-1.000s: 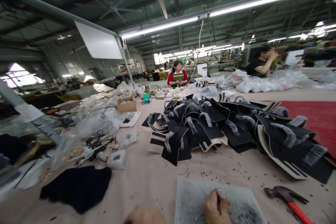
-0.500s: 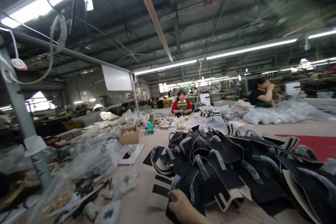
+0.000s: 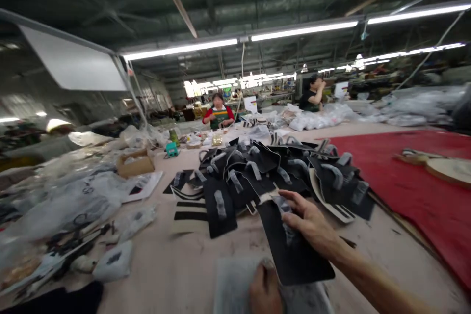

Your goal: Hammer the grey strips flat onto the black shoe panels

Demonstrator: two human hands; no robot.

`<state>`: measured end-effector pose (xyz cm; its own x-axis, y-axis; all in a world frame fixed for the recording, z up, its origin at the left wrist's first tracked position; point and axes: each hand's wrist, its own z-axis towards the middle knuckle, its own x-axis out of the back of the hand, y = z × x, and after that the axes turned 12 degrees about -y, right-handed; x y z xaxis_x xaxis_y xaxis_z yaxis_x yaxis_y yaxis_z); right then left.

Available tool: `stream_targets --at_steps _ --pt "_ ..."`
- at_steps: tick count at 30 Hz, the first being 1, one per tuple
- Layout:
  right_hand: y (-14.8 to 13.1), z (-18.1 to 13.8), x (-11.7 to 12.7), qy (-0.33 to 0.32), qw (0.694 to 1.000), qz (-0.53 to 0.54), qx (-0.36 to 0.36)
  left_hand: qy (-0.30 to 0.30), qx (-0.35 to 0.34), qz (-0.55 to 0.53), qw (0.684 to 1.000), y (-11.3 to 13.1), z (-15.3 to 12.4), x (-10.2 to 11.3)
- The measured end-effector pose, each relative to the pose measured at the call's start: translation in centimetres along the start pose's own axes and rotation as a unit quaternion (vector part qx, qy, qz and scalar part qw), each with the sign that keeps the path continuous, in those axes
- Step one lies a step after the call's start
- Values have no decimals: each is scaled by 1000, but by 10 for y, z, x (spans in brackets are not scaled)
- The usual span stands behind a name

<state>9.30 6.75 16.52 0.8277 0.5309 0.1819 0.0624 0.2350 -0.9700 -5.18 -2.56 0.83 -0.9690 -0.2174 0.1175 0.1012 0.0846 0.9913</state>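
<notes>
The right hand (image 3: 309, 223), half closed, grips the wrapped handle (image 3: 281, 205) of a black panel (image 3: 301, 262); the left hand (image 3: 265, 289) is curled, any contents blurred. The step looks like positioning the panel over the pale board (image 3: 230, 279), calling next for steady levelling. Beyond, similar panels (image 3: 263, 162) heap the surface (image 3: 176, 270).

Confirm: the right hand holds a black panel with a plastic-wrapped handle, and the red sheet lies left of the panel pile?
No: the head view shows the red sheet right of the panel pile; the right hand does hold the black panel.
</notes>
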Motion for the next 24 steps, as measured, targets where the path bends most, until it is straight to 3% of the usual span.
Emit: stream_targets --at_steps 2,4,8,11,16,24 --pt "20 -50 4 15 999 -21 -46 -1 12 -2 1000 -8 -2 -2" --pt "44 -90 -4 24 995 -38 -92 36 -9 4 999 -14 -2 -3" --pt "88 -135 -33 9 991 -22 -134 67 -13 -15 998 -17 0 0" --pt "104 -142 -47 34 989 -19 -142 51 -19 1 999 -14 -1 1" --pt "101 -148 -59 42 974 -113 -192 37 -8 -44 998 -6 4 -2" --pt "118 -155 -72 39 944 -234 -228 -51 -35 -80 995 7 29 -29"
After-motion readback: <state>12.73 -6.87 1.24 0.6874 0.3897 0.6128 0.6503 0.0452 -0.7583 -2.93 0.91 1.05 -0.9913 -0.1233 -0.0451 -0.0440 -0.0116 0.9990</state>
